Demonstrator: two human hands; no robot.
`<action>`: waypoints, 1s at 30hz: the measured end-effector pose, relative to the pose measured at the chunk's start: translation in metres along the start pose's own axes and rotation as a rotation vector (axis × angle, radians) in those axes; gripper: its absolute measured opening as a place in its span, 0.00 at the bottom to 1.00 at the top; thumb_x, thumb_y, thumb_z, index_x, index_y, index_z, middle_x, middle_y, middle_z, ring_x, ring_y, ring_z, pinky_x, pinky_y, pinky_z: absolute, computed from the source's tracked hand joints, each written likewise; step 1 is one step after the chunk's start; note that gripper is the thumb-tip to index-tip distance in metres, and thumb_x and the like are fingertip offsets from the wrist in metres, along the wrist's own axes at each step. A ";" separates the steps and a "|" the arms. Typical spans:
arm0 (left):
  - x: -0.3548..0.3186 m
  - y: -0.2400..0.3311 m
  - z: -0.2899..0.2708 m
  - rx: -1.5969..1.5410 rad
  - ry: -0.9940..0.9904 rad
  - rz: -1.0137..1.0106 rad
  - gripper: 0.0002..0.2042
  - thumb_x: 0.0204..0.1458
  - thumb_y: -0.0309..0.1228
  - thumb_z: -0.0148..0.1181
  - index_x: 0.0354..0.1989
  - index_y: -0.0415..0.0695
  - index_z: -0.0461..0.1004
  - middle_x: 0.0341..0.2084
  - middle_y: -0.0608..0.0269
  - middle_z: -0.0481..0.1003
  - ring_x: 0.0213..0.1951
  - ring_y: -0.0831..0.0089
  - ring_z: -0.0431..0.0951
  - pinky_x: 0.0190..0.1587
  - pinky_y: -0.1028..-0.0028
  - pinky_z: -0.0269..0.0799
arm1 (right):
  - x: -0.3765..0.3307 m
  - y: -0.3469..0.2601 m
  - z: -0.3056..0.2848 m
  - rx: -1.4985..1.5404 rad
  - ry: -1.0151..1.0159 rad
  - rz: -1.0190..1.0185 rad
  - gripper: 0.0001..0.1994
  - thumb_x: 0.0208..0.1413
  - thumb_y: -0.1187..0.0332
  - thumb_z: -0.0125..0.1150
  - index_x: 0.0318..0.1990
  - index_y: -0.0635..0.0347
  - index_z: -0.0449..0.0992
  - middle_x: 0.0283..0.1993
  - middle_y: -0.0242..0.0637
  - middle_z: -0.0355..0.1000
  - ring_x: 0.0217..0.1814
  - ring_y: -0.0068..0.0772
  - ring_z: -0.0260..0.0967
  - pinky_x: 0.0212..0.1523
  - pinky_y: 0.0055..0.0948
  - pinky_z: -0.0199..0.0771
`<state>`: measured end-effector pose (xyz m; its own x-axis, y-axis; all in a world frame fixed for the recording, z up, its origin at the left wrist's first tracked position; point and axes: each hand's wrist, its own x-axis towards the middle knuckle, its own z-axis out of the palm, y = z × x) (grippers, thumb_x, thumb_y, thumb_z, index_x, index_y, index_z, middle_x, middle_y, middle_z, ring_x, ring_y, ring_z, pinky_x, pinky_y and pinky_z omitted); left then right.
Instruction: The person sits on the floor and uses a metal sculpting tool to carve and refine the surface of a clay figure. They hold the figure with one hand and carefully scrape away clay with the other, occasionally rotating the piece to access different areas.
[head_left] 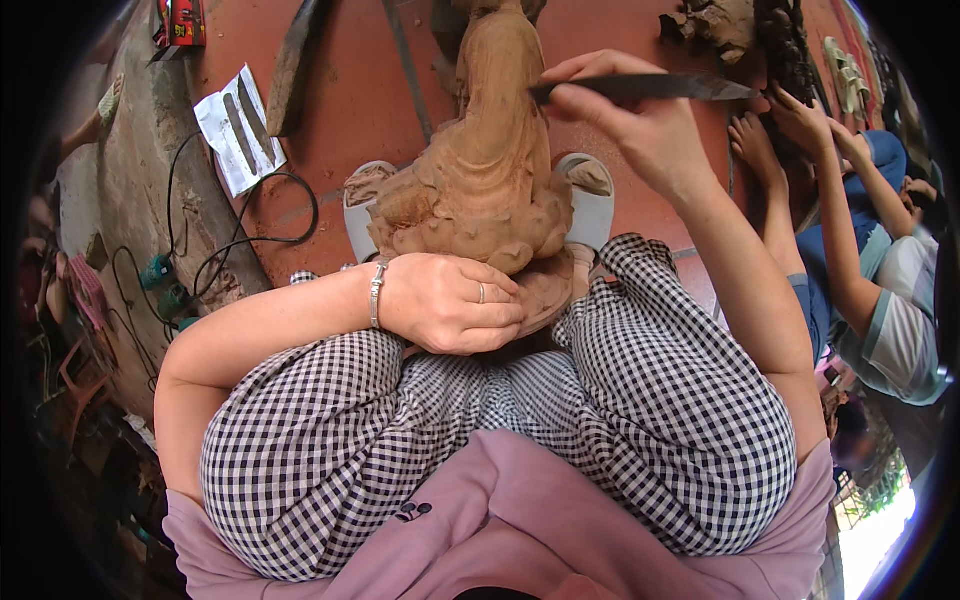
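Between my feet a carved brown wooden statue (488,175), with draped folds and a petalled base, leans away from me. My left hand (455,303), with a ring and a metal bracelet, is closed over the near edge of its base; the fingertips curl down and are partly hidden. In my right hand (635,125) a long dark file (685,88) is pinched between thumb and fingers. Its left tip meets the right side of the statue's upper part, and the other end points right. The statue's top is cut off by the upper edge.
Left lie a white paper (240,130) with two dark flat tools, a black cable (310,235), a wooden log (215,215) and a dark wooden bar (292,75). A red box (180,25) stands upper left. Another person (870,260) sits at right near dark carved wood (715,25).
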<state>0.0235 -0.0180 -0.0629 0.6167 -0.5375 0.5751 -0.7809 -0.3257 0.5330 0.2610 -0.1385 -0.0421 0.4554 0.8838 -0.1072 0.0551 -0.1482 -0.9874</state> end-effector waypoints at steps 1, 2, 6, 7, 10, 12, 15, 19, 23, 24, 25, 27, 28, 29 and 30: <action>0.000 0.000 0.000 -0.002 -0.002 -0.001 0.09 0.54 0.29 0.60 0.38 0.36 0.79 0.42 0.51 0.81 0.42 0.64 0.84 0.52 0.68 0.80 | -0.001 0.001 0.003 -0.021 -0.053 -0.053 0.07 0.56 0.72 0.70 0.40 0.65 0.81 0.43 0.34 0.79 0.44 0.22 0.76 0.47 0.22 0.77; 0.001 -0.001 0.000 -0.004 -0.003 -0.002 0.09 0.53 0.29 0.60 0.38 0.36 0.79 0.43 0.51 0.81 0.42 0.64 0.84 0.52 0.68 0.80 | -0.003 0.004 0.005 -0.043 -0.105 -0.105 0.07 0.54 0.73 0.71 0.38 0.65 0.81 0.45 0.35 0.78 0.44 0.23 0.76 0.46 0.22 0.77; 0.000 0.001 -0.002 0.006 -0.018 -0.011 0.09 0.54 0.30 0.60 0.38 0.36 0.79 0.43 0.51 0.81 0.42 0.64 0.83 0.53 0.68 0.80 | 0.000 -0.003 0.009 -0.302 -0.194 -0.320 0.09 0.49 0.74 0.74 0.38 0.65 0.81 0.52 0.36 0.74 0.45 0.25 0.75 0.45 0.25 0.77; 0.000 0.001 -0.002 0.007 -0.015 -0.008 0.09 0.54 0.30 0.60 0.38 0.37 0.79 0.43 0.51 0.81 0.42 0.64 0.83 0.53 0.68 0.80 | 0.005 0.000 0.007 -0.324 -0.192 -0.393 0.10 0.50 0.73 0.74 0.38 0.65 0.81 0.46 0.35 0.76 0.44 0.24 0.75 0.45 0.26 0.77; 0.001 0.000 0.000 0.002 -0.006 0.001 0.09 0.53 0.29 0.61 0.38 0.36 0.78 0.43 0.51 0.81 0.42 0.65 0.83 0.53 0.68 0.80 | 0.023 -0.001 -0.009 -0.071 -0.087 -0.186 0.09 0.53 0.71 0.73 0.38 0.65 0.81 0.39 0.32 0.77 0.43 0.22 0.74 0.45 0.25 0.77; 0.000 0.000 0.001 -0.007 -0.002 -0.004 0.09 0.53 0.29 0.61 0.38 0.36 0.78 0.43 0.51 0.81 0.42 0.64 0.83 0.53 0.68 0.80 | 0.020 -0.004 -0.021 -0.208 0.008 -0.082 0.08 0.62 0.71 0.65 0.44 0.66 0.80 0.50 0.36 0.79 0.49 0.24 0.76 0.52 0.26 0.78; -0.002 0.001 0.000 -0.006 -0.010 -0.011 0.09 0.53 0.29 0.61 0.39 0.36 0.78 0.43 0.51 0.81 0.43 0.64 0.83 0.53 0.67 0.80 | 0.007 -0.003 -0.012 -0.074 0.059 -0.026 0.08 0.62 0.69 0.66 0.43 0.66 0.78 0.45 0.36 0.79 0.45 0.23 0.77 0.47 0.24 0.79; -0.002 0.000 0.001 -0.010 -0.002 -0.007 0.10 0.54 0.29 0.61 0.39 0.36 0.78 0.43 0.50 0.80 0.42 0.63 0.83 0.53 0.67 0.80 | -0.011 0.000 -0.005 -0.053 0.045 0.036 0.10 0.58 0.68 0.70 0.40 0.63 0.76 0.38 0.31 0.77 0.41 0.19 0.75 0.43 0.22 0.76; -0.003 0.000 0.002 -0.005 -0.009 -0.005 0.10 0.54 0.30 0.62 0.39 0.36 0.78 0.42 0.51 0.80 0.42 0.63 0.83 0.53 0.66 0.80 | -0.023 -0.006 0.000 -0.068 -0.037 0.155 0.12 0.57 0.66 0.71 0.40 0.61 0.74 0.32 0.29 0.76 0.35 0.17 0.75 0.37 0.21 0.76; -0.004 0.001 0.002 -0.003 -0.011 -0.006 0.10 0.54 0.30 0.61 0.39 0.36 0.78 0.42 0.51 0.80 0.42 0.63 0.83 0.53 0.66 0.80 | -0.025 -0.009 0.003 -0.045 -0.058 0.193 0.12 0.57 0.66 0.71 0.40 0.62 0.74 0.31 0.29 0.76 0.34 0.18 0.75 0.36 0.21 0.77; -0.004 0.001 0.002 -0.001 -0.007 -0.008 0.10 0.54 0.30 0.61 0.39 0.36 0.78 0.42 0.51 0.80 0.42 0.63 0.83 0.53 0.66 0.80 | -0.026 -0.008 0.005 -0.040 -0.094 0.186 0.12 0.58 0.67 0.70 0.41 0.63 0.75 0.31 0.31 0.77 0.32 0.19 0.76 0.34 0.21 0.79; -0.004 0.001 0.003 0.002 0.001 -0.009 0.10 0.54 0.30 0.61 0.39 0.36 0.78 0.42 0.52 0.81 0.42 0.63 0.83 0.53 0.66 0.80 | -0.029 -0.019 0.012 0.037 -0.132 0.336 0.12 0.58 0.67 0.70 0.43 0.64 0.75 0.33 0.32 0.79 0.33 0.20 0.77 0.34 0.20 0.80; -0.005 0.001 0.004 0.003 0.010 -0.009 0.10 0.54 0.30 0.61 0.39 0.36 0.78 0.41 0.52 0.81 0.41 0.63 0.83 0.53 0.66 0.80 | -0.029 -0.022 0.015 0.073 -0.150 0.411 0.12 0.58 0.68 0.70 0.43 0.64 0.75 0.34 0.33 0.79 0.34 0.21 0.78 0.35 0.20 0.80; -0.006 0.002 0.005 0.006 0.019 -0.009 0.10 0.54 0.30 0.61 0.38 0.36 0.78 0.41 0.52 0.81 0.41 0.63 0.83 0.53 0.66 0.80 | -0.029 -0.021 0.017 0.103 -0.155 0.441 0.11 0.57 0.69 0.70 0.43 0.64 0.77 0.35 0.34 0.80 0.34 0.22 0.79 0.35 0.20 0.79; -0.006 0.002 0.006 0.007 0.027 -0.007 0.10 0.54 0.30 0.61 0.38 0.36 0.78 0.41 0.52 0.81 0.41 0.63 0.83 0.53 0.66 0.80 | -0.028 -0.020 0.016 0.060 -0.170 0.422 0.11 0.56 0.69 0.71 0.41 0.65 0.77 0.36 0.34 0.80 0.35 0.22 0.78 0.35 0.21 0.79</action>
<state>0.0182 -0.0202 -0.0690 0.6248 -0.5139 0.5878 -0.7769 -0.3351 0.5330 0.2329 -0.1534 -0.0217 0.2743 0.8125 -0.5144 -0.1576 -0.4897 -0.8575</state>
